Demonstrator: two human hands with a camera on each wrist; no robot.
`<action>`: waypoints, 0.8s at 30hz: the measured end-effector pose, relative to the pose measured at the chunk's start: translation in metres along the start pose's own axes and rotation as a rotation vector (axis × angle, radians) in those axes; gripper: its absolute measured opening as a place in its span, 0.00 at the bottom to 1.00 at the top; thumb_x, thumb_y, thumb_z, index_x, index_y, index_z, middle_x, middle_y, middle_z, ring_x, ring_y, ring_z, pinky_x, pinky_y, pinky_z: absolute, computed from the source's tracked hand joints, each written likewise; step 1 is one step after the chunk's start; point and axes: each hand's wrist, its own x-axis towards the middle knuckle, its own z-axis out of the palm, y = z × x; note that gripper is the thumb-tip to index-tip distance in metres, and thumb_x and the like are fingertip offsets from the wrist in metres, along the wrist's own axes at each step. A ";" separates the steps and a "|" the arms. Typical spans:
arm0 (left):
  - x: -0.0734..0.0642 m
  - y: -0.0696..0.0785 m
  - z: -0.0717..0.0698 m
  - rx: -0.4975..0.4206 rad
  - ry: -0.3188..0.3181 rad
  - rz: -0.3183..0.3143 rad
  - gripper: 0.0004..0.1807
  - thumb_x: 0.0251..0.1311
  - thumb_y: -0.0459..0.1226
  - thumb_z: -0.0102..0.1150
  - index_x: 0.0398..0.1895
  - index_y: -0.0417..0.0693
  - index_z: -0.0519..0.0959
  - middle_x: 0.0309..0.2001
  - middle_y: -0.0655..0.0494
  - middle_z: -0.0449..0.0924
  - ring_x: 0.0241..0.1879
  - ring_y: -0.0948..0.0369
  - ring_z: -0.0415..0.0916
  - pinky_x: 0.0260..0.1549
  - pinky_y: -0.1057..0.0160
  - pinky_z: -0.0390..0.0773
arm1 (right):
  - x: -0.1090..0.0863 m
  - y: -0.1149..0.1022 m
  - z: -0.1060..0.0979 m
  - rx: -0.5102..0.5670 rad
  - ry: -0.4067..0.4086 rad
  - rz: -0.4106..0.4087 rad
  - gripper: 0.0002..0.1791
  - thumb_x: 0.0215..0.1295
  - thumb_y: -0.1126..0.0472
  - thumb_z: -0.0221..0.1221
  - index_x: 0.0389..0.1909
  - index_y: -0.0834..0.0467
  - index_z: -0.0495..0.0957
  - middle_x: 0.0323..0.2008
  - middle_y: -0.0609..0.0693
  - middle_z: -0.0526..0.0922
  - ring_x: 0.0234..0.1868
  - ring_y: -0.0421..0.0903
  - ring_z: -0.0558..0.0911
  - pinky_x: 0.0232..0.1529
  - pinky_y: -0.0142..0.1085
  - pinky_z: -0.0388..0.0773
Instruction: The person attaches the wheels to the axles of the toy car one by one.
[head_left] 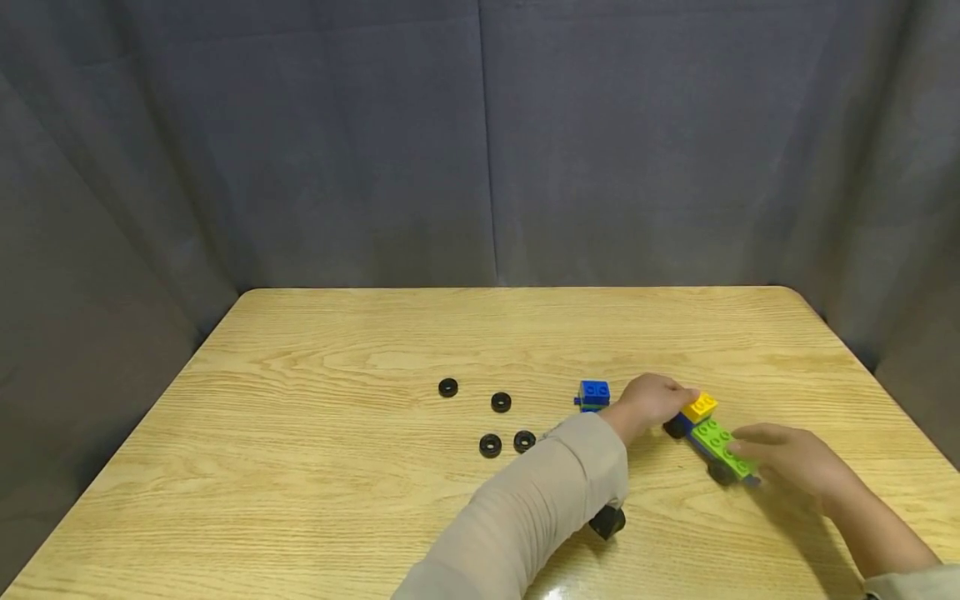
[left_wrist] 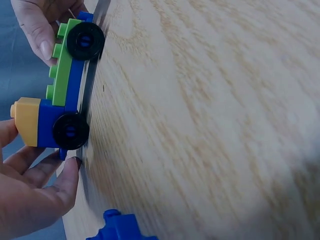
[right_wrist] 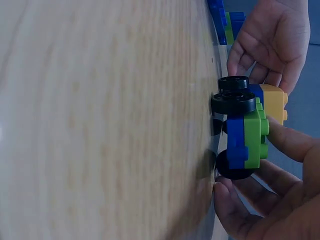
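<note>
A toy car of building bricks stands on black wheels [left_wrist: 86, 41] toward the right of the table. It has a blue base [left_wrist: 75, 85], a green brick [head_left: 720, 446] and a sloped yellow brick [head_left: 701, 407] at one end. My left hand [head_left: 651, 398] holds that yellow end, one finger on the yellow brick and the thumb low by the blue end. At the opposite end my right hand [head_left: 798, 458] reaches round with spread fingers. Its index finger [right_wrist: 290, 137] is right at the green brick, and its thumb [right_wrist: 227, 207] is low beside a wheel.
Several loose black tyres [head_left: 491, 445] lie left of the left forearm. A blue brick piece [head_left: 594, 393] stands behind the left wrist. Partly hidden under the left sleeve [head_left: 540, 492] is a black part [head_left: 607, 522]. Grey curtains [head_left: 360, 167] surround the wooden table [head_left: 262, 458].
</note>
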 end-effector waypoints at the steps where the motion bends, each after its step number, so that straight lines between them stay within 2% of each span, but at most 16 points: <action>1: 0.000 0.000 -0.001 0.009 0.001 0.007 0.17 0.54 0.53 0.49 0.43 0.61 0.77 0.38 0.68 0.74 0.37 0.67 0.70 0.34 0.67 0.71 | 0.000 0.000 0.000 -0.002 0.001 -0.001 0.37 0.61 0.44 0.46 0.56 0.73 0.56 0.54 0.74 0.58 0.49 0.68 0.65 0.39 0.51 0.70; 7: -0.002 0.001 -0.006 -0.025 -0.002 0.054 0.15 0.55 0.51 0.51 0.42 0.59 0.78 0.31 0.65 0.73 0.28 0.67 0.67 0.28 0.67 0.68 | -0.003 -0.003 -0.003 -0.022 0.036 0.052 0.41 0.59 0.38 0.43 0.58 0.70 0.55 0.54 0.73 0.58 0.49 0.68 0.64 0.34 0.50 0.71; 10: -0.004 0.000 -0.011 -0.050 -0.022 0.087 0.15 0.55 0.50 0.50 0.43 0.58 0.78 0.31 0.65 0.73 0.28 0.67 0.67 0.27 0.66 0.69 | -0.006 -0.005 -0.006 0.044 0.073 0.068 0.42 0.59 0.37 0.42 0.59 0.69 0.53 0.56 0.72 0.56 0.50 0.69 0.61 0.36 0.54 0.68; 13: -0.006 -0.001 -0.016 -0.059 -0.042 0.106 0.16 0.56 0.50 0.49 0.44 0.58 0.77 0.35 0.65 0.75 0.33 0.66 0.70 0.31 0.66 0.71 | -0.010 -0.008 -0.007 0.132 0.128 0.026 0.40 0.60 0.40 0.43 0.59 0.69 0.52 0.56 0.71 0.56 0.51 0.67 0.62 0.40 0.60 0.61; 17: -0.010 -0.002 -0.022 -0.062 -0.070 0.106 0.18 0.55 0.52 0.49 0.46 0.58 0.76 0.43 0.66 0.74 0.42 0.65 0.71 0.39 0.63 0.71 | -0.013 -0.016 -0.005 0.229 0.185 -0.058 0.36 0.62 0.45 0.45 0.58 0.71 0.54 0.53 0.67 0.62 0.45 0.51 0.73 0.45 0.61 0.56; 19: -0.012 -0.001 -0.024 -0.077 -0.094 0.097 0.19 0.55 0.53 0.49 0.47 0.58 0.74 0.45 0.65 0.73 0.43 0.63 0.71 0.41 0.62 0.70 | -0.015 -0.020 -0.003 0.272 0.189 -0.094 0.35 0.62 0.47 0.46 0.57 0.72 0.54 0.52 0.64 0.65 0.42 0.43 0.75 0.46 0.61 0.56; 21: -0.016 -0.001 -0.027 -0.097 -0.113 0.090 0.19 0.55 0.53 0.49 0.48 0.58 0.74 0.46 0.65 0.72 0.42 0.63 0.72 0.41 0.62 0.71 | -0.016 -0.023 -0.001 0.283 0.195 -0.126 0.33 0.63 0.48 0.45 0.56 0.72 0.55 0.48 0.57 0.69 0.39 0.36 0.75 0.48 0.56 0.61; 24: -0.021 -0.002 -0.033 -0.149 -0.150 0.106 0.20 0.55 0.51 0.49 0.50 0.55 0.73 0.47 0.61 0.72 0.43 0.60 0.72 0.40 0.62 0.72 | -0.017 -0.029 0.004 0.305 0.200 -0.173 0.30 0.64 0.50 0.45 0.54 0.72 0.57 0.44 0.48 0.72 0.39 0.35 0.76 0.46 0.43 0.69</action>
